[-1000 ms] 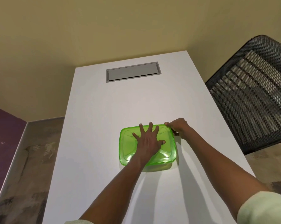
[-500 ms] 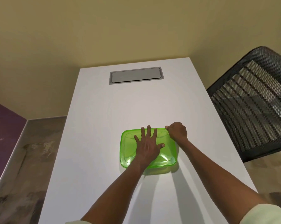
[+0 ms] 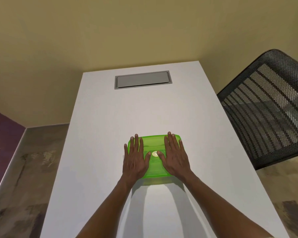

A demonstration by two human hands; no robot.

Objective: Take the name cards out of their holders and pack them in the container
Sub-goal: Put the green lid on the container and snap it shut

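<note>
We see the green translucent container point(image 3: 154, 158) lying closed on the white surface point(image 3: 110, 134), its lid point(image 3: 153, 143) on top. It sits about midway between the left and right edges of the surface, nearer to the near edge than to the far one. A small round pale sticker or mark point(image 3: 154, 153) shows on the lid near its middle; we cannot read it.

Our left hand point(image 3: 134, 163) rests palm down on the left part of the lid, its fingers point(image 3: 136, 143) stretched flat and slightly apart, reaching toward the lid's far edge, with the outer side of the hand overlapping the container's left rim. Our right hand point(image 3: 175, 161) lies palm down on the right part of the lid in the same way, fingers straight and a little spread, gripping nothing. The two thumbs point inward and come close to the round mark from either side without touching each other. Both forearms run back from the container to the near edge of the surface, and they cast soft shadows on it.

We cannot make out what lies inside the container through the lid.

Close to the far edge of the surface, a grey rectangular hatch point(image 3: 142, 80) is set flush into it. Past the right edge stands a black mesh chair point(image 3: 265, 109). Behind the far edge rises a beige wall point(image 3: 110, 31).
</note>
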